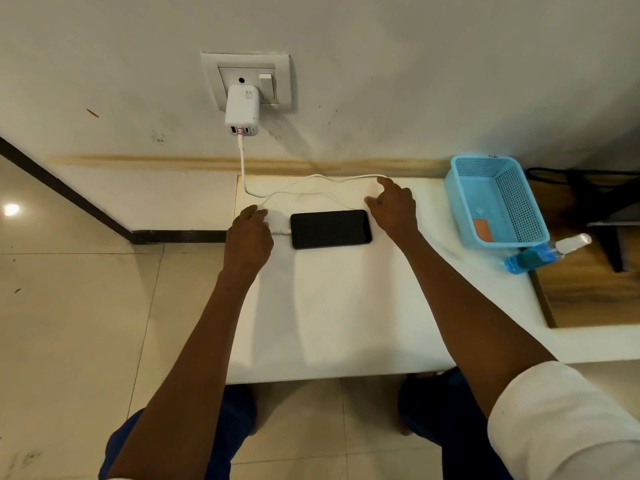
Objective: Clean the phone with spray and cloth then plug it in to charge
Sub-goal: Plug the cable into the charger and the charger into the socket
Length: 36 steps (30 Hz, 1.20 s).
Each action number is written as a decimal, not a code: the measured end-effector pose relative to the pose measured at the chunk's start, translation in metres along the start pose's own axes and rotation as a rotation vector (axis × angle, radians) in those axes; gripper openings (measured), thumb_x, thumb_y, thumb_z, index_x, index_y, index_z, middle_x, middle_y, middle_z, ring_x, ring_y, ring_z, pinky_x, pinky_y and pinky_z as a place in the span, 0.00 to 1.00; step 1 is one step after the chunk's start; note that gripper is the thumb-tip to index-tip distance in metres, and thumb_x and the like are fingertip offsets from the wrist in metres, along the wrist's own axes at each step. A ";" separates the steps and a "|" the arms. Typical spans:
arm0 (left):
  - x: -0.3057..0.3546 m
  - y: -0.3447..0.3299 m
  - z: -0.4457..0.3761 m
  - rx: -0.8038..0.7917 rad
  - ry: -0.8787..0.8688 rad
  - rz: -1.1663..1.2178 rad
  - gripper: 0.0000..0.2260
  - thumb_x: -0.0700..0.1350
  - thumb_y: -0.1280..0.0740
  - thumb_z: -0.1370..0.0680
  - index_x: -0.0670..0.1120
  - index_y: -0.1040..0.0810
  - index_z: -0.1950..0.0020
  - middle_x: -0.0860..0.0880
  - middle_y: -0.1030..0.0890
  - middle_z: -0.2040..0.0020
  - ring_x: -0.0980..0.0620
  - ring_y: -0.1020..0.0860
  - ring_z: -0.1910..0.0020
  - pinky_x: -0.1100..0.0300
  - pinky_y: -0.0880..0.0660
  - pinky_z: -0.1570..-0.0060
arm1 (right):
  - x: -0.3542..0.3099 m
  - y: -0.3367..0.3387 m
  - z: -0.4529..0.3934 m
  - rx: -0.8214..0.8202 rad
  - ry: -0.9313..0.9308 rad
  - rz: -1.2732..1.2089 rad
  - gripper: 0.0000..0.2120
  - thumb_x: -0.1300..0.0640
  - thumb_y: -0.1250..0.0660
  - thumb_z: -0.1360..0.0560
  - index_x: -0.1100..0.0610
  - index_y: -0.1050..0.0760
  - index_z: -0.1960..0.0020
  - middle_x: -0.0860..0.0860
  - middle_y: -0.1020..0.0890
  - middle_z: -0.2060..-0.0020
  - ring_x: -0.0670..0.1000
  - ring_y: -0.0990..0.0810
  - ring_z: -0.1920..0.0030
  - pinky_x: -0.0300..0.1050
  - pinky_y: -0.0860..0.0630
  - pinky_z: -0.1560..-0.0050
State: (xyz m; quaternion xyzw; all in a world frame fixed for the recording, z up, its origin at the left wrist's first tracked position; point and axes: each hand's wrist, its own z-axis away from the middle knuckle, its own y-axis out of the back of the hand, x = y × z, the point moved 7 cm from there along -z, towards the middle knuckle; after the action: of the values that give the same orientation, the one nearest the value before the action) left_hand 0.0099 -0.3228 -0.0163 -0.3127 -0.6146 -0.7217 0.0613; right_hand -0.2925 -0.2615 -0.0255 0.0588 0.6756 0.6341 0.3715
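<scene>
Black phone [330, 229], seemingly plugged, mid-ledge

Head view, steep downward, close over white table [329, 306], facing wall [381, 64].

Both arms reach forward; left hand [250, 233] and right hand [393, 206] seemingly loosely curled
</scene>
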 end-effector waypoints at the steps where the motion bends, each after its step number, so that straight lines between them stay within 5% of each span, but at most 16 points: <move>1: 0.000 0.000 0.000 -0.001 0.001 -0.001 0.17 0.38 0.41 0.17 0.38 0.28 0.29 0.40 0.30 0.26 0.41 0.31 0.27 0.51 0.35 0.28 | 0.001 0.000 0.001 0.008 -0.003 0.039 0.23 0.54 0.37 0.21 0.54 0.32 0.27 0.56 0.21 0.39 0.61 0.27 0.38 0.53 0.31 0.39; 8: -0.001 -0.002 -0.001 -0.012 -0.005 -0.011 0.17 0.39 0.40 0.17 0.38 0.28 0.29 0.41 0.31 0.26 0.42 0.32 0.26 0.49 0.35 0.28 | 0.011 0.001 0.009 0.055 0.059 0.118 0.27 0.60 0.38 0.24 0.53 0.33 0.25 0.52 0.35 0.24 0.56 0.34 0.27 0.55 0.34 0.33; 13: 0.000 -0.002 -0.001 -0.002 -0.018 0.006 0.17 0.39 0.40 0.17 0.38 0.28 0.29 0.39 0.31 0.25 0.42 0.33 0.26 0.50 0.36 0.27 | 0.013 0.008 0.011 0.034 0.150 -0.066 0.28 0.65 0.37 0.27 0.57 0.32 0.27 0.55 0.26 0.30 0.57 0.27 0.32 0.53 0.32 0.31; 20: -0.003 -0.006 -0.002 -0.026 -0.007 0.009 0.17 0.40 0.41 0.17 0.37 0.29 0.28 0.39 0.32 0.25 0.43 0.36 0.24 0.51 0.38 0.26 | 0.014 -0.001 0.010 -0.039 0.234 0.033 0.30 0.49 0.33 0.21 0.60 0.35 0.24 0.58 0.32 0.25 0.57 0.35 0.25 0.53 0.36 0.27; 25: -0.008 -0.006 -0.002 -0.036 0.038 -0.075 0.18 0.41 0.41 0.17 0.40 0.30 0.27 0.42 0.34 0.23 0.43 0.35 0.25 0.48 0.35 0.28 | 0.006 -0.010 0.005 -0.069 0.296 0.080 0.30 0.50 0.35 0.20 0.60 0.38 0.23 0.58 0.37 0.23 0.58 0.40 0.22 0.50 0.44 0.23; 36: -0.013 -0.003 -0.002 -0.017 0.074 -0.099 0.19 0.38 0.41 0.18 0.42 0.30 0.27 0.43 0.33 0.24 0.43 0.35 0.25 0.45 0.34 0.28 | 0.004 -0.006 -0.007 -0.011 0.262 0.030 0.23 0.52 0.38 0.19 0.55 0.33 0.25 0.55 0.33 0.25 0.59 0.35 0.26 0.55 0.36 0.28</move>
State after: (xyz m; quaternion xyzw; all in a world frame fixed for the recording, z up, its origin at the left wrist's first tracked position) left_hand 0.0179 -0.3273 -0.0260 -0.2554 -0.6205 -0.7400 0.0457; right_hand -0.2971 -0.2667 -0.0333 -0.0164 0.7140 0.6454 0.2710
